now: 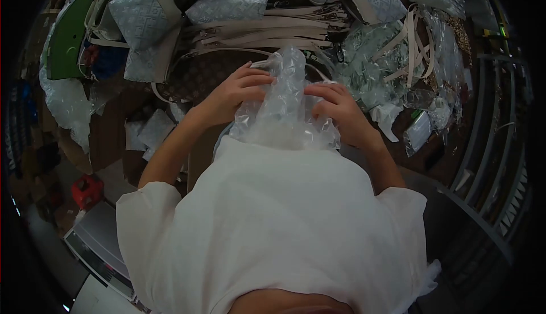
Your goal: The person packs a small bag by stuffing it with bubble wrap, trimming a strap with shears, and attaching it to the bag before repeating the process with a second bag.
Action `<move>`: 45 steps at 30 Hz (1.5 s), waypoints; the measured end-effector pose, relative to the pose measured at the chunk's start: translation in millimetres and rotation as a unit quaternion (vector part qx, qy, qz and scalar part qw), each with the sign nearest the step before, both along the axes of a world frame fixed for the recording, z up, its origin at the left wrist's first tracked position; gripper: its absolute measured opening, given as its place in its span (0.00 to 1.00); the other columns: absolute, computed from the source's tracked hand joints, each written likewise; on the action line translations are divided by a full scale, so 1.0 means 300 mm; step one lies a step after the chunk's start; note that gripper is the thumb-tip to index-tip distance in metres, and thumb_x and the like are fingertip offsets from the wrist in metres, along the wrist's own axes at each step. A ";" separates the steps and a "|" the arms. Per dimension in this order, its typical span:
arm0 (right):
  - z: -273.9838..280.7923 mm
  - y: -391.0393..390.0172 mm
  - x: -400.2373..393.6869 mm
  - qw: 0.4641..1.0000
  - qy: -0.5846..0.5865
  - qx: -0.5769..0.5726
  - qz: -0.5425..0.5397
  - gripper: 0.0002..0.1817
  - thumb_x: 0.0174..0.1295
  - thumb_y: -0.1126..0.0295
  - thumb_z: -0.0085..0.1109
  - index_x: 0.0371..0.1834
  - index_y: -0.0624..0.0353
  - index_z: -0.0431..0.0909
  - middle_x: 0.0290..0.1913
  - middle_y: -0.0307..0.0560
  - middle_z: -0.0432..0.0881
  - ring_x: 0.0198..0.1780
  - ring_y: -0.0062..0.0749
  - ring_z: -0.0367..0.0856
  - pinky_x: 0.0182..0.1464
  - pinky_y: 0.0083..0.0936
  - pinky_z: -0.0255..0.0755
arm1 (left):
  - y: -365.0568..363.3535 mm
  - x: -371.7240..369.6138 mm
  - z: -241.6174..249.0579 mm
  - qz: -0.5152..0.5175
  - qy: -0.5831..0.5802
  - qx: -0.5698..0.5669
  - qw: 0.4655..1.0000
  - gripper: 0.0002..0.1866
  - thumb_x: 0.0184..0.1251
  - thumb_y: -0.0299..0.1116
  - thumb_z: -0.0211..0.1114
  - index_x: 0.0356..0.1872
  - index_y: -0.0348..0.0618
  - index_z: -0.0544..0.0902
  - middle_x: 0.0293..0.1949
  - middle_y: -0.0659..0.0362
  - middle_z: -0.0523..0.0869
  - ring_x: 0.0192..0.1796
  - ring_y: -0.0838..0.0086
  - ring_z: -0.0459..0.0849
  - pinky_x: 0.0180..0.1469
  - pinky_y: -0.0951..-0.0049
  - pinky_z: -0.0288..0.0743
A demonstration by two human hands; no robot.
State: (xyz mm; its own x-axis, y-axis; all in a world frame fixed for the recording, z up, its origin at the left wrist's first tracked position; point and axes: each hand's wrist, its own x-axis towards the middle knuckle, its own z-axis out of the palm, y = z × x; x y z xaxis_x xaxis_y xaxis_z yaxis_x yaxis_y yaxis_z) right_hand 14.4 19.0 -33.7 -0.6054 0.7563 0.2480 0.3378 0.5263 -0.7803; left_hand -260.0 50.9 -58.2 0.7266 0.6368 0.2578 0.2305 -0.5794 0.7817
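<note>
Bubble wrap (282, 95), clear and crumpled, stands up in front of my chest. On its left side is my left hand (243, 91), its fingers bent inward and spread a little, with the fingertips at the wrap's edge. My right hand (336, 104) is at the wrap's right side, fingers curled toward it; whether they pinch the plastic is hard to make out. Just beyond the wrap lies a row of beige straps (259, 32) with metal clips. The lower part of the wrap is hidden by my white shirt.
Grey patterned bags (227, 4) are piled along the back. Clear plastic packets (369, 49) and loose pale straps (410, 46) lie at the right. A green piece (67, 38) is at the far left, a red object (87, 191) below it. Metal rails (483, 143) stand at right.
</note>
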 end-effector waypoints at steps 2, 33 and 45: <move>-0.014 0.013 0.010 0.997 -0.064 0.035 0.039 0.12 0.36 0.80 0.61 0.27 0.57 0.72 0.44 0.44 0.77 0.47 0.42 0.73 0.53 0.33 0.63 | 0.024 0.003 -0.014 -0.048 0.094 0.045 0.993 0.16 0.45 0.24 0.64 0.39 0.44 0.76 0.49 0.53 0.76 0.56 0.61 0.72 0.64 0.58 0.56; -0.078 0.059 -0.062 0.942 -0.299 0.149 -0.030 0.08 0.45 0.74 0.56 0.31 0.57 0.77 0.35 0.40 0.78 0.43 0.37 0.71 0.46 0.28 0.64 | 0.025 0.031 -0.009 0.015 0.265 0.169 0.949 0.15 0.38 0.25 0.65 0.34 0.39 0.81 0.38 0.59 0.76 0.44 0.67 0.73 0.46 0.68 0.69; -0.082 0.030 -0.075 0.918 -0.383 0.098 0.024 0.04 0.47 0.74 0.56 0.25 0.60 0.79 0.32 0.40 0.78 0.40 0.34 0.72 0.45 0.28 0.63 | -0.018 0.165 -0.038 0.075 0.301 0.129 0.942 0.06 0.47 0.26 0.58 0.27 0.40 0.80 0.32 0.56 0.74 0.38 0.65 0.76 0.40 0.69 0.73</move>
